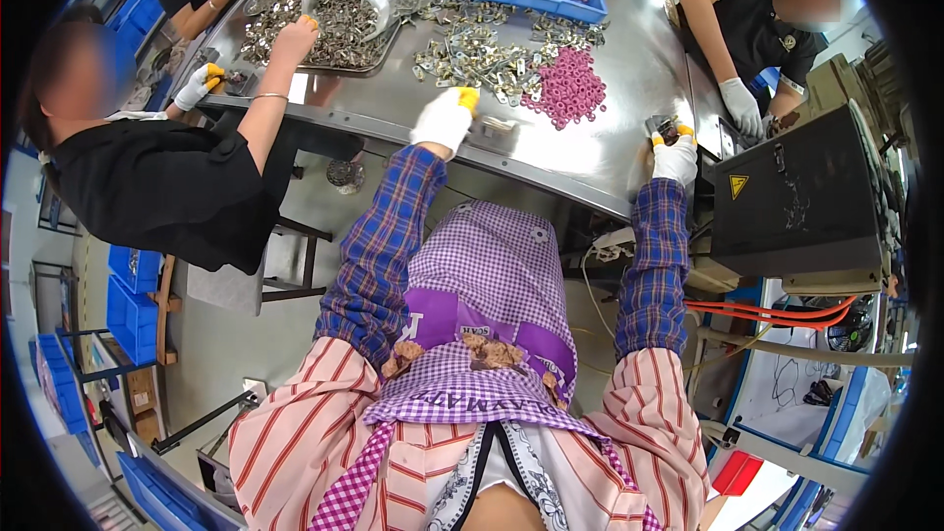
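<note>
I take the wearer's chest as the centre, with twelve o'clock straight ahead across the metal bench point(634, 69). My right grip point(675, 155), a white glove with yellow fingertips, is out at one o'clock, its fingers closed around a dark metal piece point(662, 125). I can't tell whether that piece also rests on the bench top. My left grip point(444, 122) sits just short of twelve, over the near edge, with its fingers curled; I can't tell if anything is pinched in them. Just beside it, toward three o'clock, lie a few small metal parts point(498, 125).

Beyond that hand, at twelve, I see a loose spread of metal brackets point(482, 61), and against its right side a heap of pink rings point(567, 88). A blue tray point(531, 6) of rods stands behind them.

I judge the step in hand to be handling small parts singly, the right side holding one while the left works near the loose stock. To my mind, the next move calls for a light fingertip pinch on the left, picking a single part cleanly, and a steady right hold.
</note>
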A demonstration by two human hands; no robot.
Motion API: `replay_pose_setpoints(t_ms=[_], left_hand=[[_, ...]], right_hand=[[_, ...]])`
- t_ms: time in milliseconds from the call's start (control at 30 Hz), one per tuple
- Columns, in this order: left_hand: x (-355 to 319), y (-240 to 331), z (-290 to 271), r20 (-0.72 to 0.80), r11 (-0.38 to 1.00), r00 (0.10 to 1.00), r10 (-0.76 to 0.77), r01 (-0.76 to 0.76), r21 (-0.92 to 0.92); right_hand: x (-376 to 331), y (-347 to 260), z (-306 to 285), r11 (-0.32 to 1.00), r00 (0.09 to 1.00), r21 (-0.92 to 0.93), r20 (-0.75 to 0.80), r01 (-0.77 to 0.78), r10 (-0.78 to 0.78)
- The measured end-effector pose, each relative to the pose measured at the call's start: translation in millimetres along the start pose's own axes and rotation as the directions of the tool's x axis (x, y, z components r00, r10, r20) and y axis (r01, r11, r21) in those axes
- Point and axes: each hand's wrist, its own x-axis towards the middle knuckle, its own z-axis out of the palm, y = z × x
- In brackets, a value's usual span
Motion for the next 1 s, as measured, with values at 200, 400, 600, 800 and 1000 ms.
replay_pose_setpoints(t_ms=[200,400,600,800,1000], left_hand=[[15.0,35.7,31.3,-0.207,0.834,0.871,0.445,-0.319,0.451],[30.2,26.5,17.8,-0.122,0.792,0.788,0.603,-0.575,0.203],[11.3,44.2,13.1,-0.04,0.865,0.864,0.501,-0.501,0.011],[-19.9,45.3,32.0,-0.245,0.976,0.958,0.147,-0.181,-0.122],[-50.7,36.4,53.1,-0.277,0.923,0.882,0.382,-0.377,0.072]], right_hand=[[-2.0,6.8,-0.8,0.998,0.998,0.037,-0.048,0.042,-0.041],[-21.7,-18.0,-45.3,0.883,0.988,0.468,0.136,-0.002,-0.069],[-5.1,-27.3,-45.7,0.952,0.862,-0.26,0.432,-0.162,0.265],[-7.3,-3.9,-22.5,1.0,0.999,-0.016,0.043,0.004,-0.003],[-11.0,-8.7,-15.7,1.0,0.999,0.003,-0.033,0.03,-0.03]])
